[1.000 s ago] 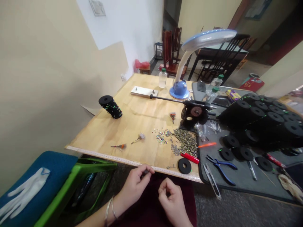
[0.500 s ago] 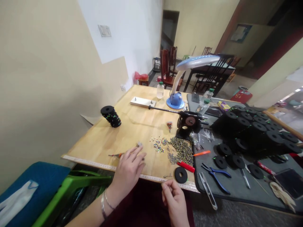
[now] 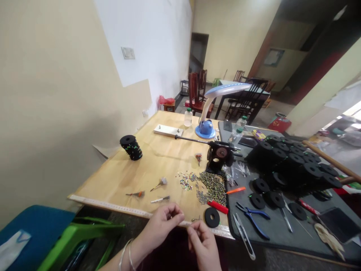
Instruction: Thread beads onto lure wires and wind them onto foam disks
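Note:
My left hand (image 3: pixel 167 222) is at the table's front edge, thumb and fingertips pinched together; anything between them is too small to make out. Just right of it, my right hand (image 3: pixel 201 239) is also closed in a pinch, its contents too fine to see. Near the hands lie a thin pale stick with a dark tip (image 3: pixel 160 199), a feathery tuft on a stem (image 3: pixel 160 183) and an orange-banded one (image 3: pixel 135 194). A black foam ring (image 3: pixel 211 217) rests right of my hands, beside a red lighter-like piece (image 3: pixel 217 207). Several striped beads (image 3: pixel 213 186) are heaped beyond.
A black hand-cranked device (image 3: pixel 220 154) with a long rod stands mid-table by a blue lamp (image 3: pixel 205 129). On the grey mat (image 3: pixel 235 203) lie blue pliers (image 3: pixel 254 218), tweezers (image 3: pixel 244 237) and stacked foam rings (image 3: pixel 296 160). A foam stack (image 3: pixel 131 147) stands left.
My left hand has come back from the small tufts on the table toward my right hand and closed into a pinch. The view has tilted slightly upward.

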### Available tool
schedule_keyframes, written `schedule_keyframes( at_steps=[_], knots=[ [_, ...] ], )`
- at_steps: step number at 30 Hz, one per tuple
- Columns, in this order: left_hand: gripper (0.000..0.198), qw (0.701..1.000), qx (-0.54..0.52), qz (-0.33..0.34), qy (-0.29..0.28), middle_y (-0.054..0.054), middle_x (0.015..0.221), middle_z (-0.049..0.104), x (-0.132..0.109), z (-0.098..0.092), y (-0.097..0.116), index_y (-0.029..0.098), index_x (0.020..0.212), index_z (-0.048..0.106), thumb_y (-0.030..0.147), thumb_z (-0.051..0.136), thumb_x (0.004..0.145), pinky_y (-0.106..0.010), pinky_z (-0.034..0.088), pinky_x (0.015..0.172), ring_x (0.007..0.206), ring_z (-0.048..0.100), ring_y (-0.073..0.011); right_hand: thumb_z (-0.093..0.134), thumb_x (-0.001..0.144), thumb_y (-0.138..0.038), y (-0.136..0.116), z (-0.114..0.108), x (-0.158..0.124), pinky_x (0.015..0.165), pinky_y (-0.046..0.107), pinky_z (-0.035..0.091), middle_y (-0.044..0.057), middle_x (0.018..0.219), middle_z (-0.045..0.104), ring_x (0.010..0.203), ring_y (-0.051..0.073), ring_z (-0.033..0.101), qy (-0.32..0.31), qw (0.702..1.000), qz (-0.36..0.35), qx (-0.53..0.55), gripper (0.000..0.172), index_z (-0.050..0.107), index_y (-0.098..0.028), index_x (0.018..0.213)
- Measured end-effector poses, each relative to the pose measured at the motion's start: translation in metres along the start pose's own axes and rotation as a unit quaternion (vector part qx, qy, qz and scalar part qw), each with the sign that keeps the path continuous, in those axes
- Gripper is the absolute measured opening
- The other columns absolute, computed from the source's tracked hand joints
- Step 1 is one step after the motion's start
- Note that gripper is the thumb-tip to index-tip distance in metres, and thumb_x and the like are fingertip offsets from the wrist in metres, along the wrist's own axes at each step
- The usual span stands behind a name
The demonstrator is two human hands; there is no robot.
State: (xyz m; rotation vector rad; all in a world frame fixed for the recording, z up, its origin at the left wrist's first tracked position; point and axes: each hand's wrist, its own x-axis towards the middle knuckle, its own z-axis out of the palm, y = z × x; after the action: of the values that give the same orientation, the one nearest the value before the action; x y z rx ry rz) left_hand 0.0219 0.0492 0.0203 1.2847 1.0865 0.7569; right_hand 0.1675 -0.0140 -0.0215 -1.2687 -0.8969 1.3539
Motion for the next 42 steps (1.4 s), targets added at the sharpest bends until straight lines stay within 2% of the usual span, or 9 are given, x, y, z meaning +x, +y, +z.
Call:
schedule_keyframes(
  at_steps=[5, 8, 11, 13, 20, 26, 32, 38, 42],
  knots=[
    [0.019, 0.995, 0.087, 0.057, 0.010, 0.001, 0.064, 0.055, -0.001, -0.008, 0.010, 0.016, 0.069, 0.059, 0.031, 0.060, 0.079, -0.026, 0.038, 0.062, 0.065, 0.050, -0.0161, 0.057, 0.084, -0.051, -0.003, -0.014, 0.009, 0.059, 0.027, 0.049, 0.006, 0.064, 0.068, 0.060, 0.019, 0.062, -0.025, 0.987, -0.095, -0.128, 0.037, 0.066, -0.017, 0.077],
    [0.017, 0.981, 0.161, 0.103, 0.025, -0.001, 0.066, 0.059, -0.006, -0.008, 0.023, 0.017, 0.067, 0.060, 0.026, 0.059, 0.081, -0.027, 0.039, 0.063, 0.067, 0.054, -0.0173, 0.061, 0.084, -0.045, -0.019, -0.022, 0.014, 0.075, 0.032, 0.052, 0.013, 0.093, 0.073, 0.085, 0.027, 0.066, 0.040, 0.961, -0.183, -0.205, 0.031, 0.070, -0.019, 0.099],
    [0.016, 0.963, 0.219, 0.151, 0.028, -0.003, 0.068, 0.061, -0.012, -0.007, 0.037, 0.017, 0.068, 0.060, 0.022, 0.057, 0.082, -0.026, 0.039, 0.063, 0.066, 0.056, -0.0174, 0.062, 0.083, -0.044, -0.033, -0.016, 0.014, 0.068, 0.029, 0.053, 0.015, 0.106, 0.069, 0.094, 0.029, 0.064, 0.103, 0.951, -0.223, -0.187, 0.037, 0.066, -0.020, 0.111],
    [0.014, 0.951, 0.251, 0.180, 0.027, -0.003, 0.068, 0.062, -0.015, -0.007, 0.043, 0.017, 0.069, 0.061, 0.020, 0.056, 0.083, -0.026, 0.039, 0.063, 0.067, 0.056, -0.0176, 0.061, 0.082, -0.049, -0.037, -0.005, 0.014, 0.058, 0.026, 0.054, 0.016, 0.109, 0.067, 0.093, 0.029, 0.064, 0.073, 0.967, -0.208, -0.125, 0.044, 0.062, -0.020, 0.115],
    [0.013, 0.935, 0.300, 0.180, 0.063, -0.005, 0.068, 0.062, -0.021, -0.011, 0.044, 0.017, 0.069, 0.060, 0.018, 0.055, 0.081, -0.027, 0.039, 0.061, 0.066, 0.057, -0.0183, 0.056, 0.080, -0.063, -0.025, 0.021, 0.021, 0.038, 0.018, 0.034, -0.001, 0.052, 0.057, 0.038, 0.009, 0.044, -0.109, 0.990, -0.083, -0.044, 0.048, 0.059, -0.016, 0.086],
    [0.013, 0.953, 0.264, 0.137, 0.047, -0.002, 0.066, 0.063, -0.006, -0.024, 0.034, 0.017, 0.068, 0.062, 0.020, 0.057, 0.080, -0.026, 0.042, 0.062, 0.066, 0.059, -0.0176, 0.055, 0.082, -0.060, -0.018, 0.018, 0.026, 0.041, 0.020, 0.024, -0.008, 0.042, 0.041, 0.037, 0.007, 0.035, -0.064, 0.984, -0.126, -0.105, 0.045, 0.051, -0.018, 0.066],
    [0.015, 0.899, 0.379, 0.092, 0.199, -0.009, 0.096, 0.066, 0.036, -0.069, 0.010, 0.018, 0.091, 0.063, 0.018, 0.058, 0.077, -0.036, 0.042, 0.083, 0.094, 0.059, -0.0262, 0.063, 0.072, -0.066, -0.007, 0.013, 0.027, 0.038, 0.018, 0.016, -0.011, 0.038, 0.036, 0.034, 0.005, 0.027, 0.007, 0.999, -0.050, -0.002, 0.050, 0.047, -0.019, 0.065],
    [0.033, 0.919, 0.350, 0.059, 0.168, -0.007, 0.084, 0.065, 0.067, -0.077, -0.006, 0.014, 0.106, 0.056, 0.005, 0.053, 0.074, -0.037, 0.043, 0.083, 0.086, 0.060, -0.0230, 0.064, 0.070, -0.068, 0.010, 0.008, 0.024, 0.036, 0.016, 0.016, -0.010, 0.033, 0.041, 0.031, 0.004, 0.025, 0.025, 0.999, 0.004, 0.046, 0.052, 0.048, -0.019, 0.069],
    [0.026, 0.952, 0.274, 0.060, 0.120, -0.003, 0.078, 0.063, 0.055, -0.062, 0.001, 0.015, 0.104, 0.055, 0.013, 0.053, 0.078, -0.029, 0.048, 0.070, 0.074, 0.061, -0.0173, 0.064, 0.069, -0.068, 0.013, 0.005, 0.021, 0.034, 0.015, 0.015, -0.010, 0.033, 0.042, 0.029, 0.004, 0.025, 0.021, 0.997, 0.020, 0.069, 0.052, 0.048, -0.019, 0.070]
  ],
)
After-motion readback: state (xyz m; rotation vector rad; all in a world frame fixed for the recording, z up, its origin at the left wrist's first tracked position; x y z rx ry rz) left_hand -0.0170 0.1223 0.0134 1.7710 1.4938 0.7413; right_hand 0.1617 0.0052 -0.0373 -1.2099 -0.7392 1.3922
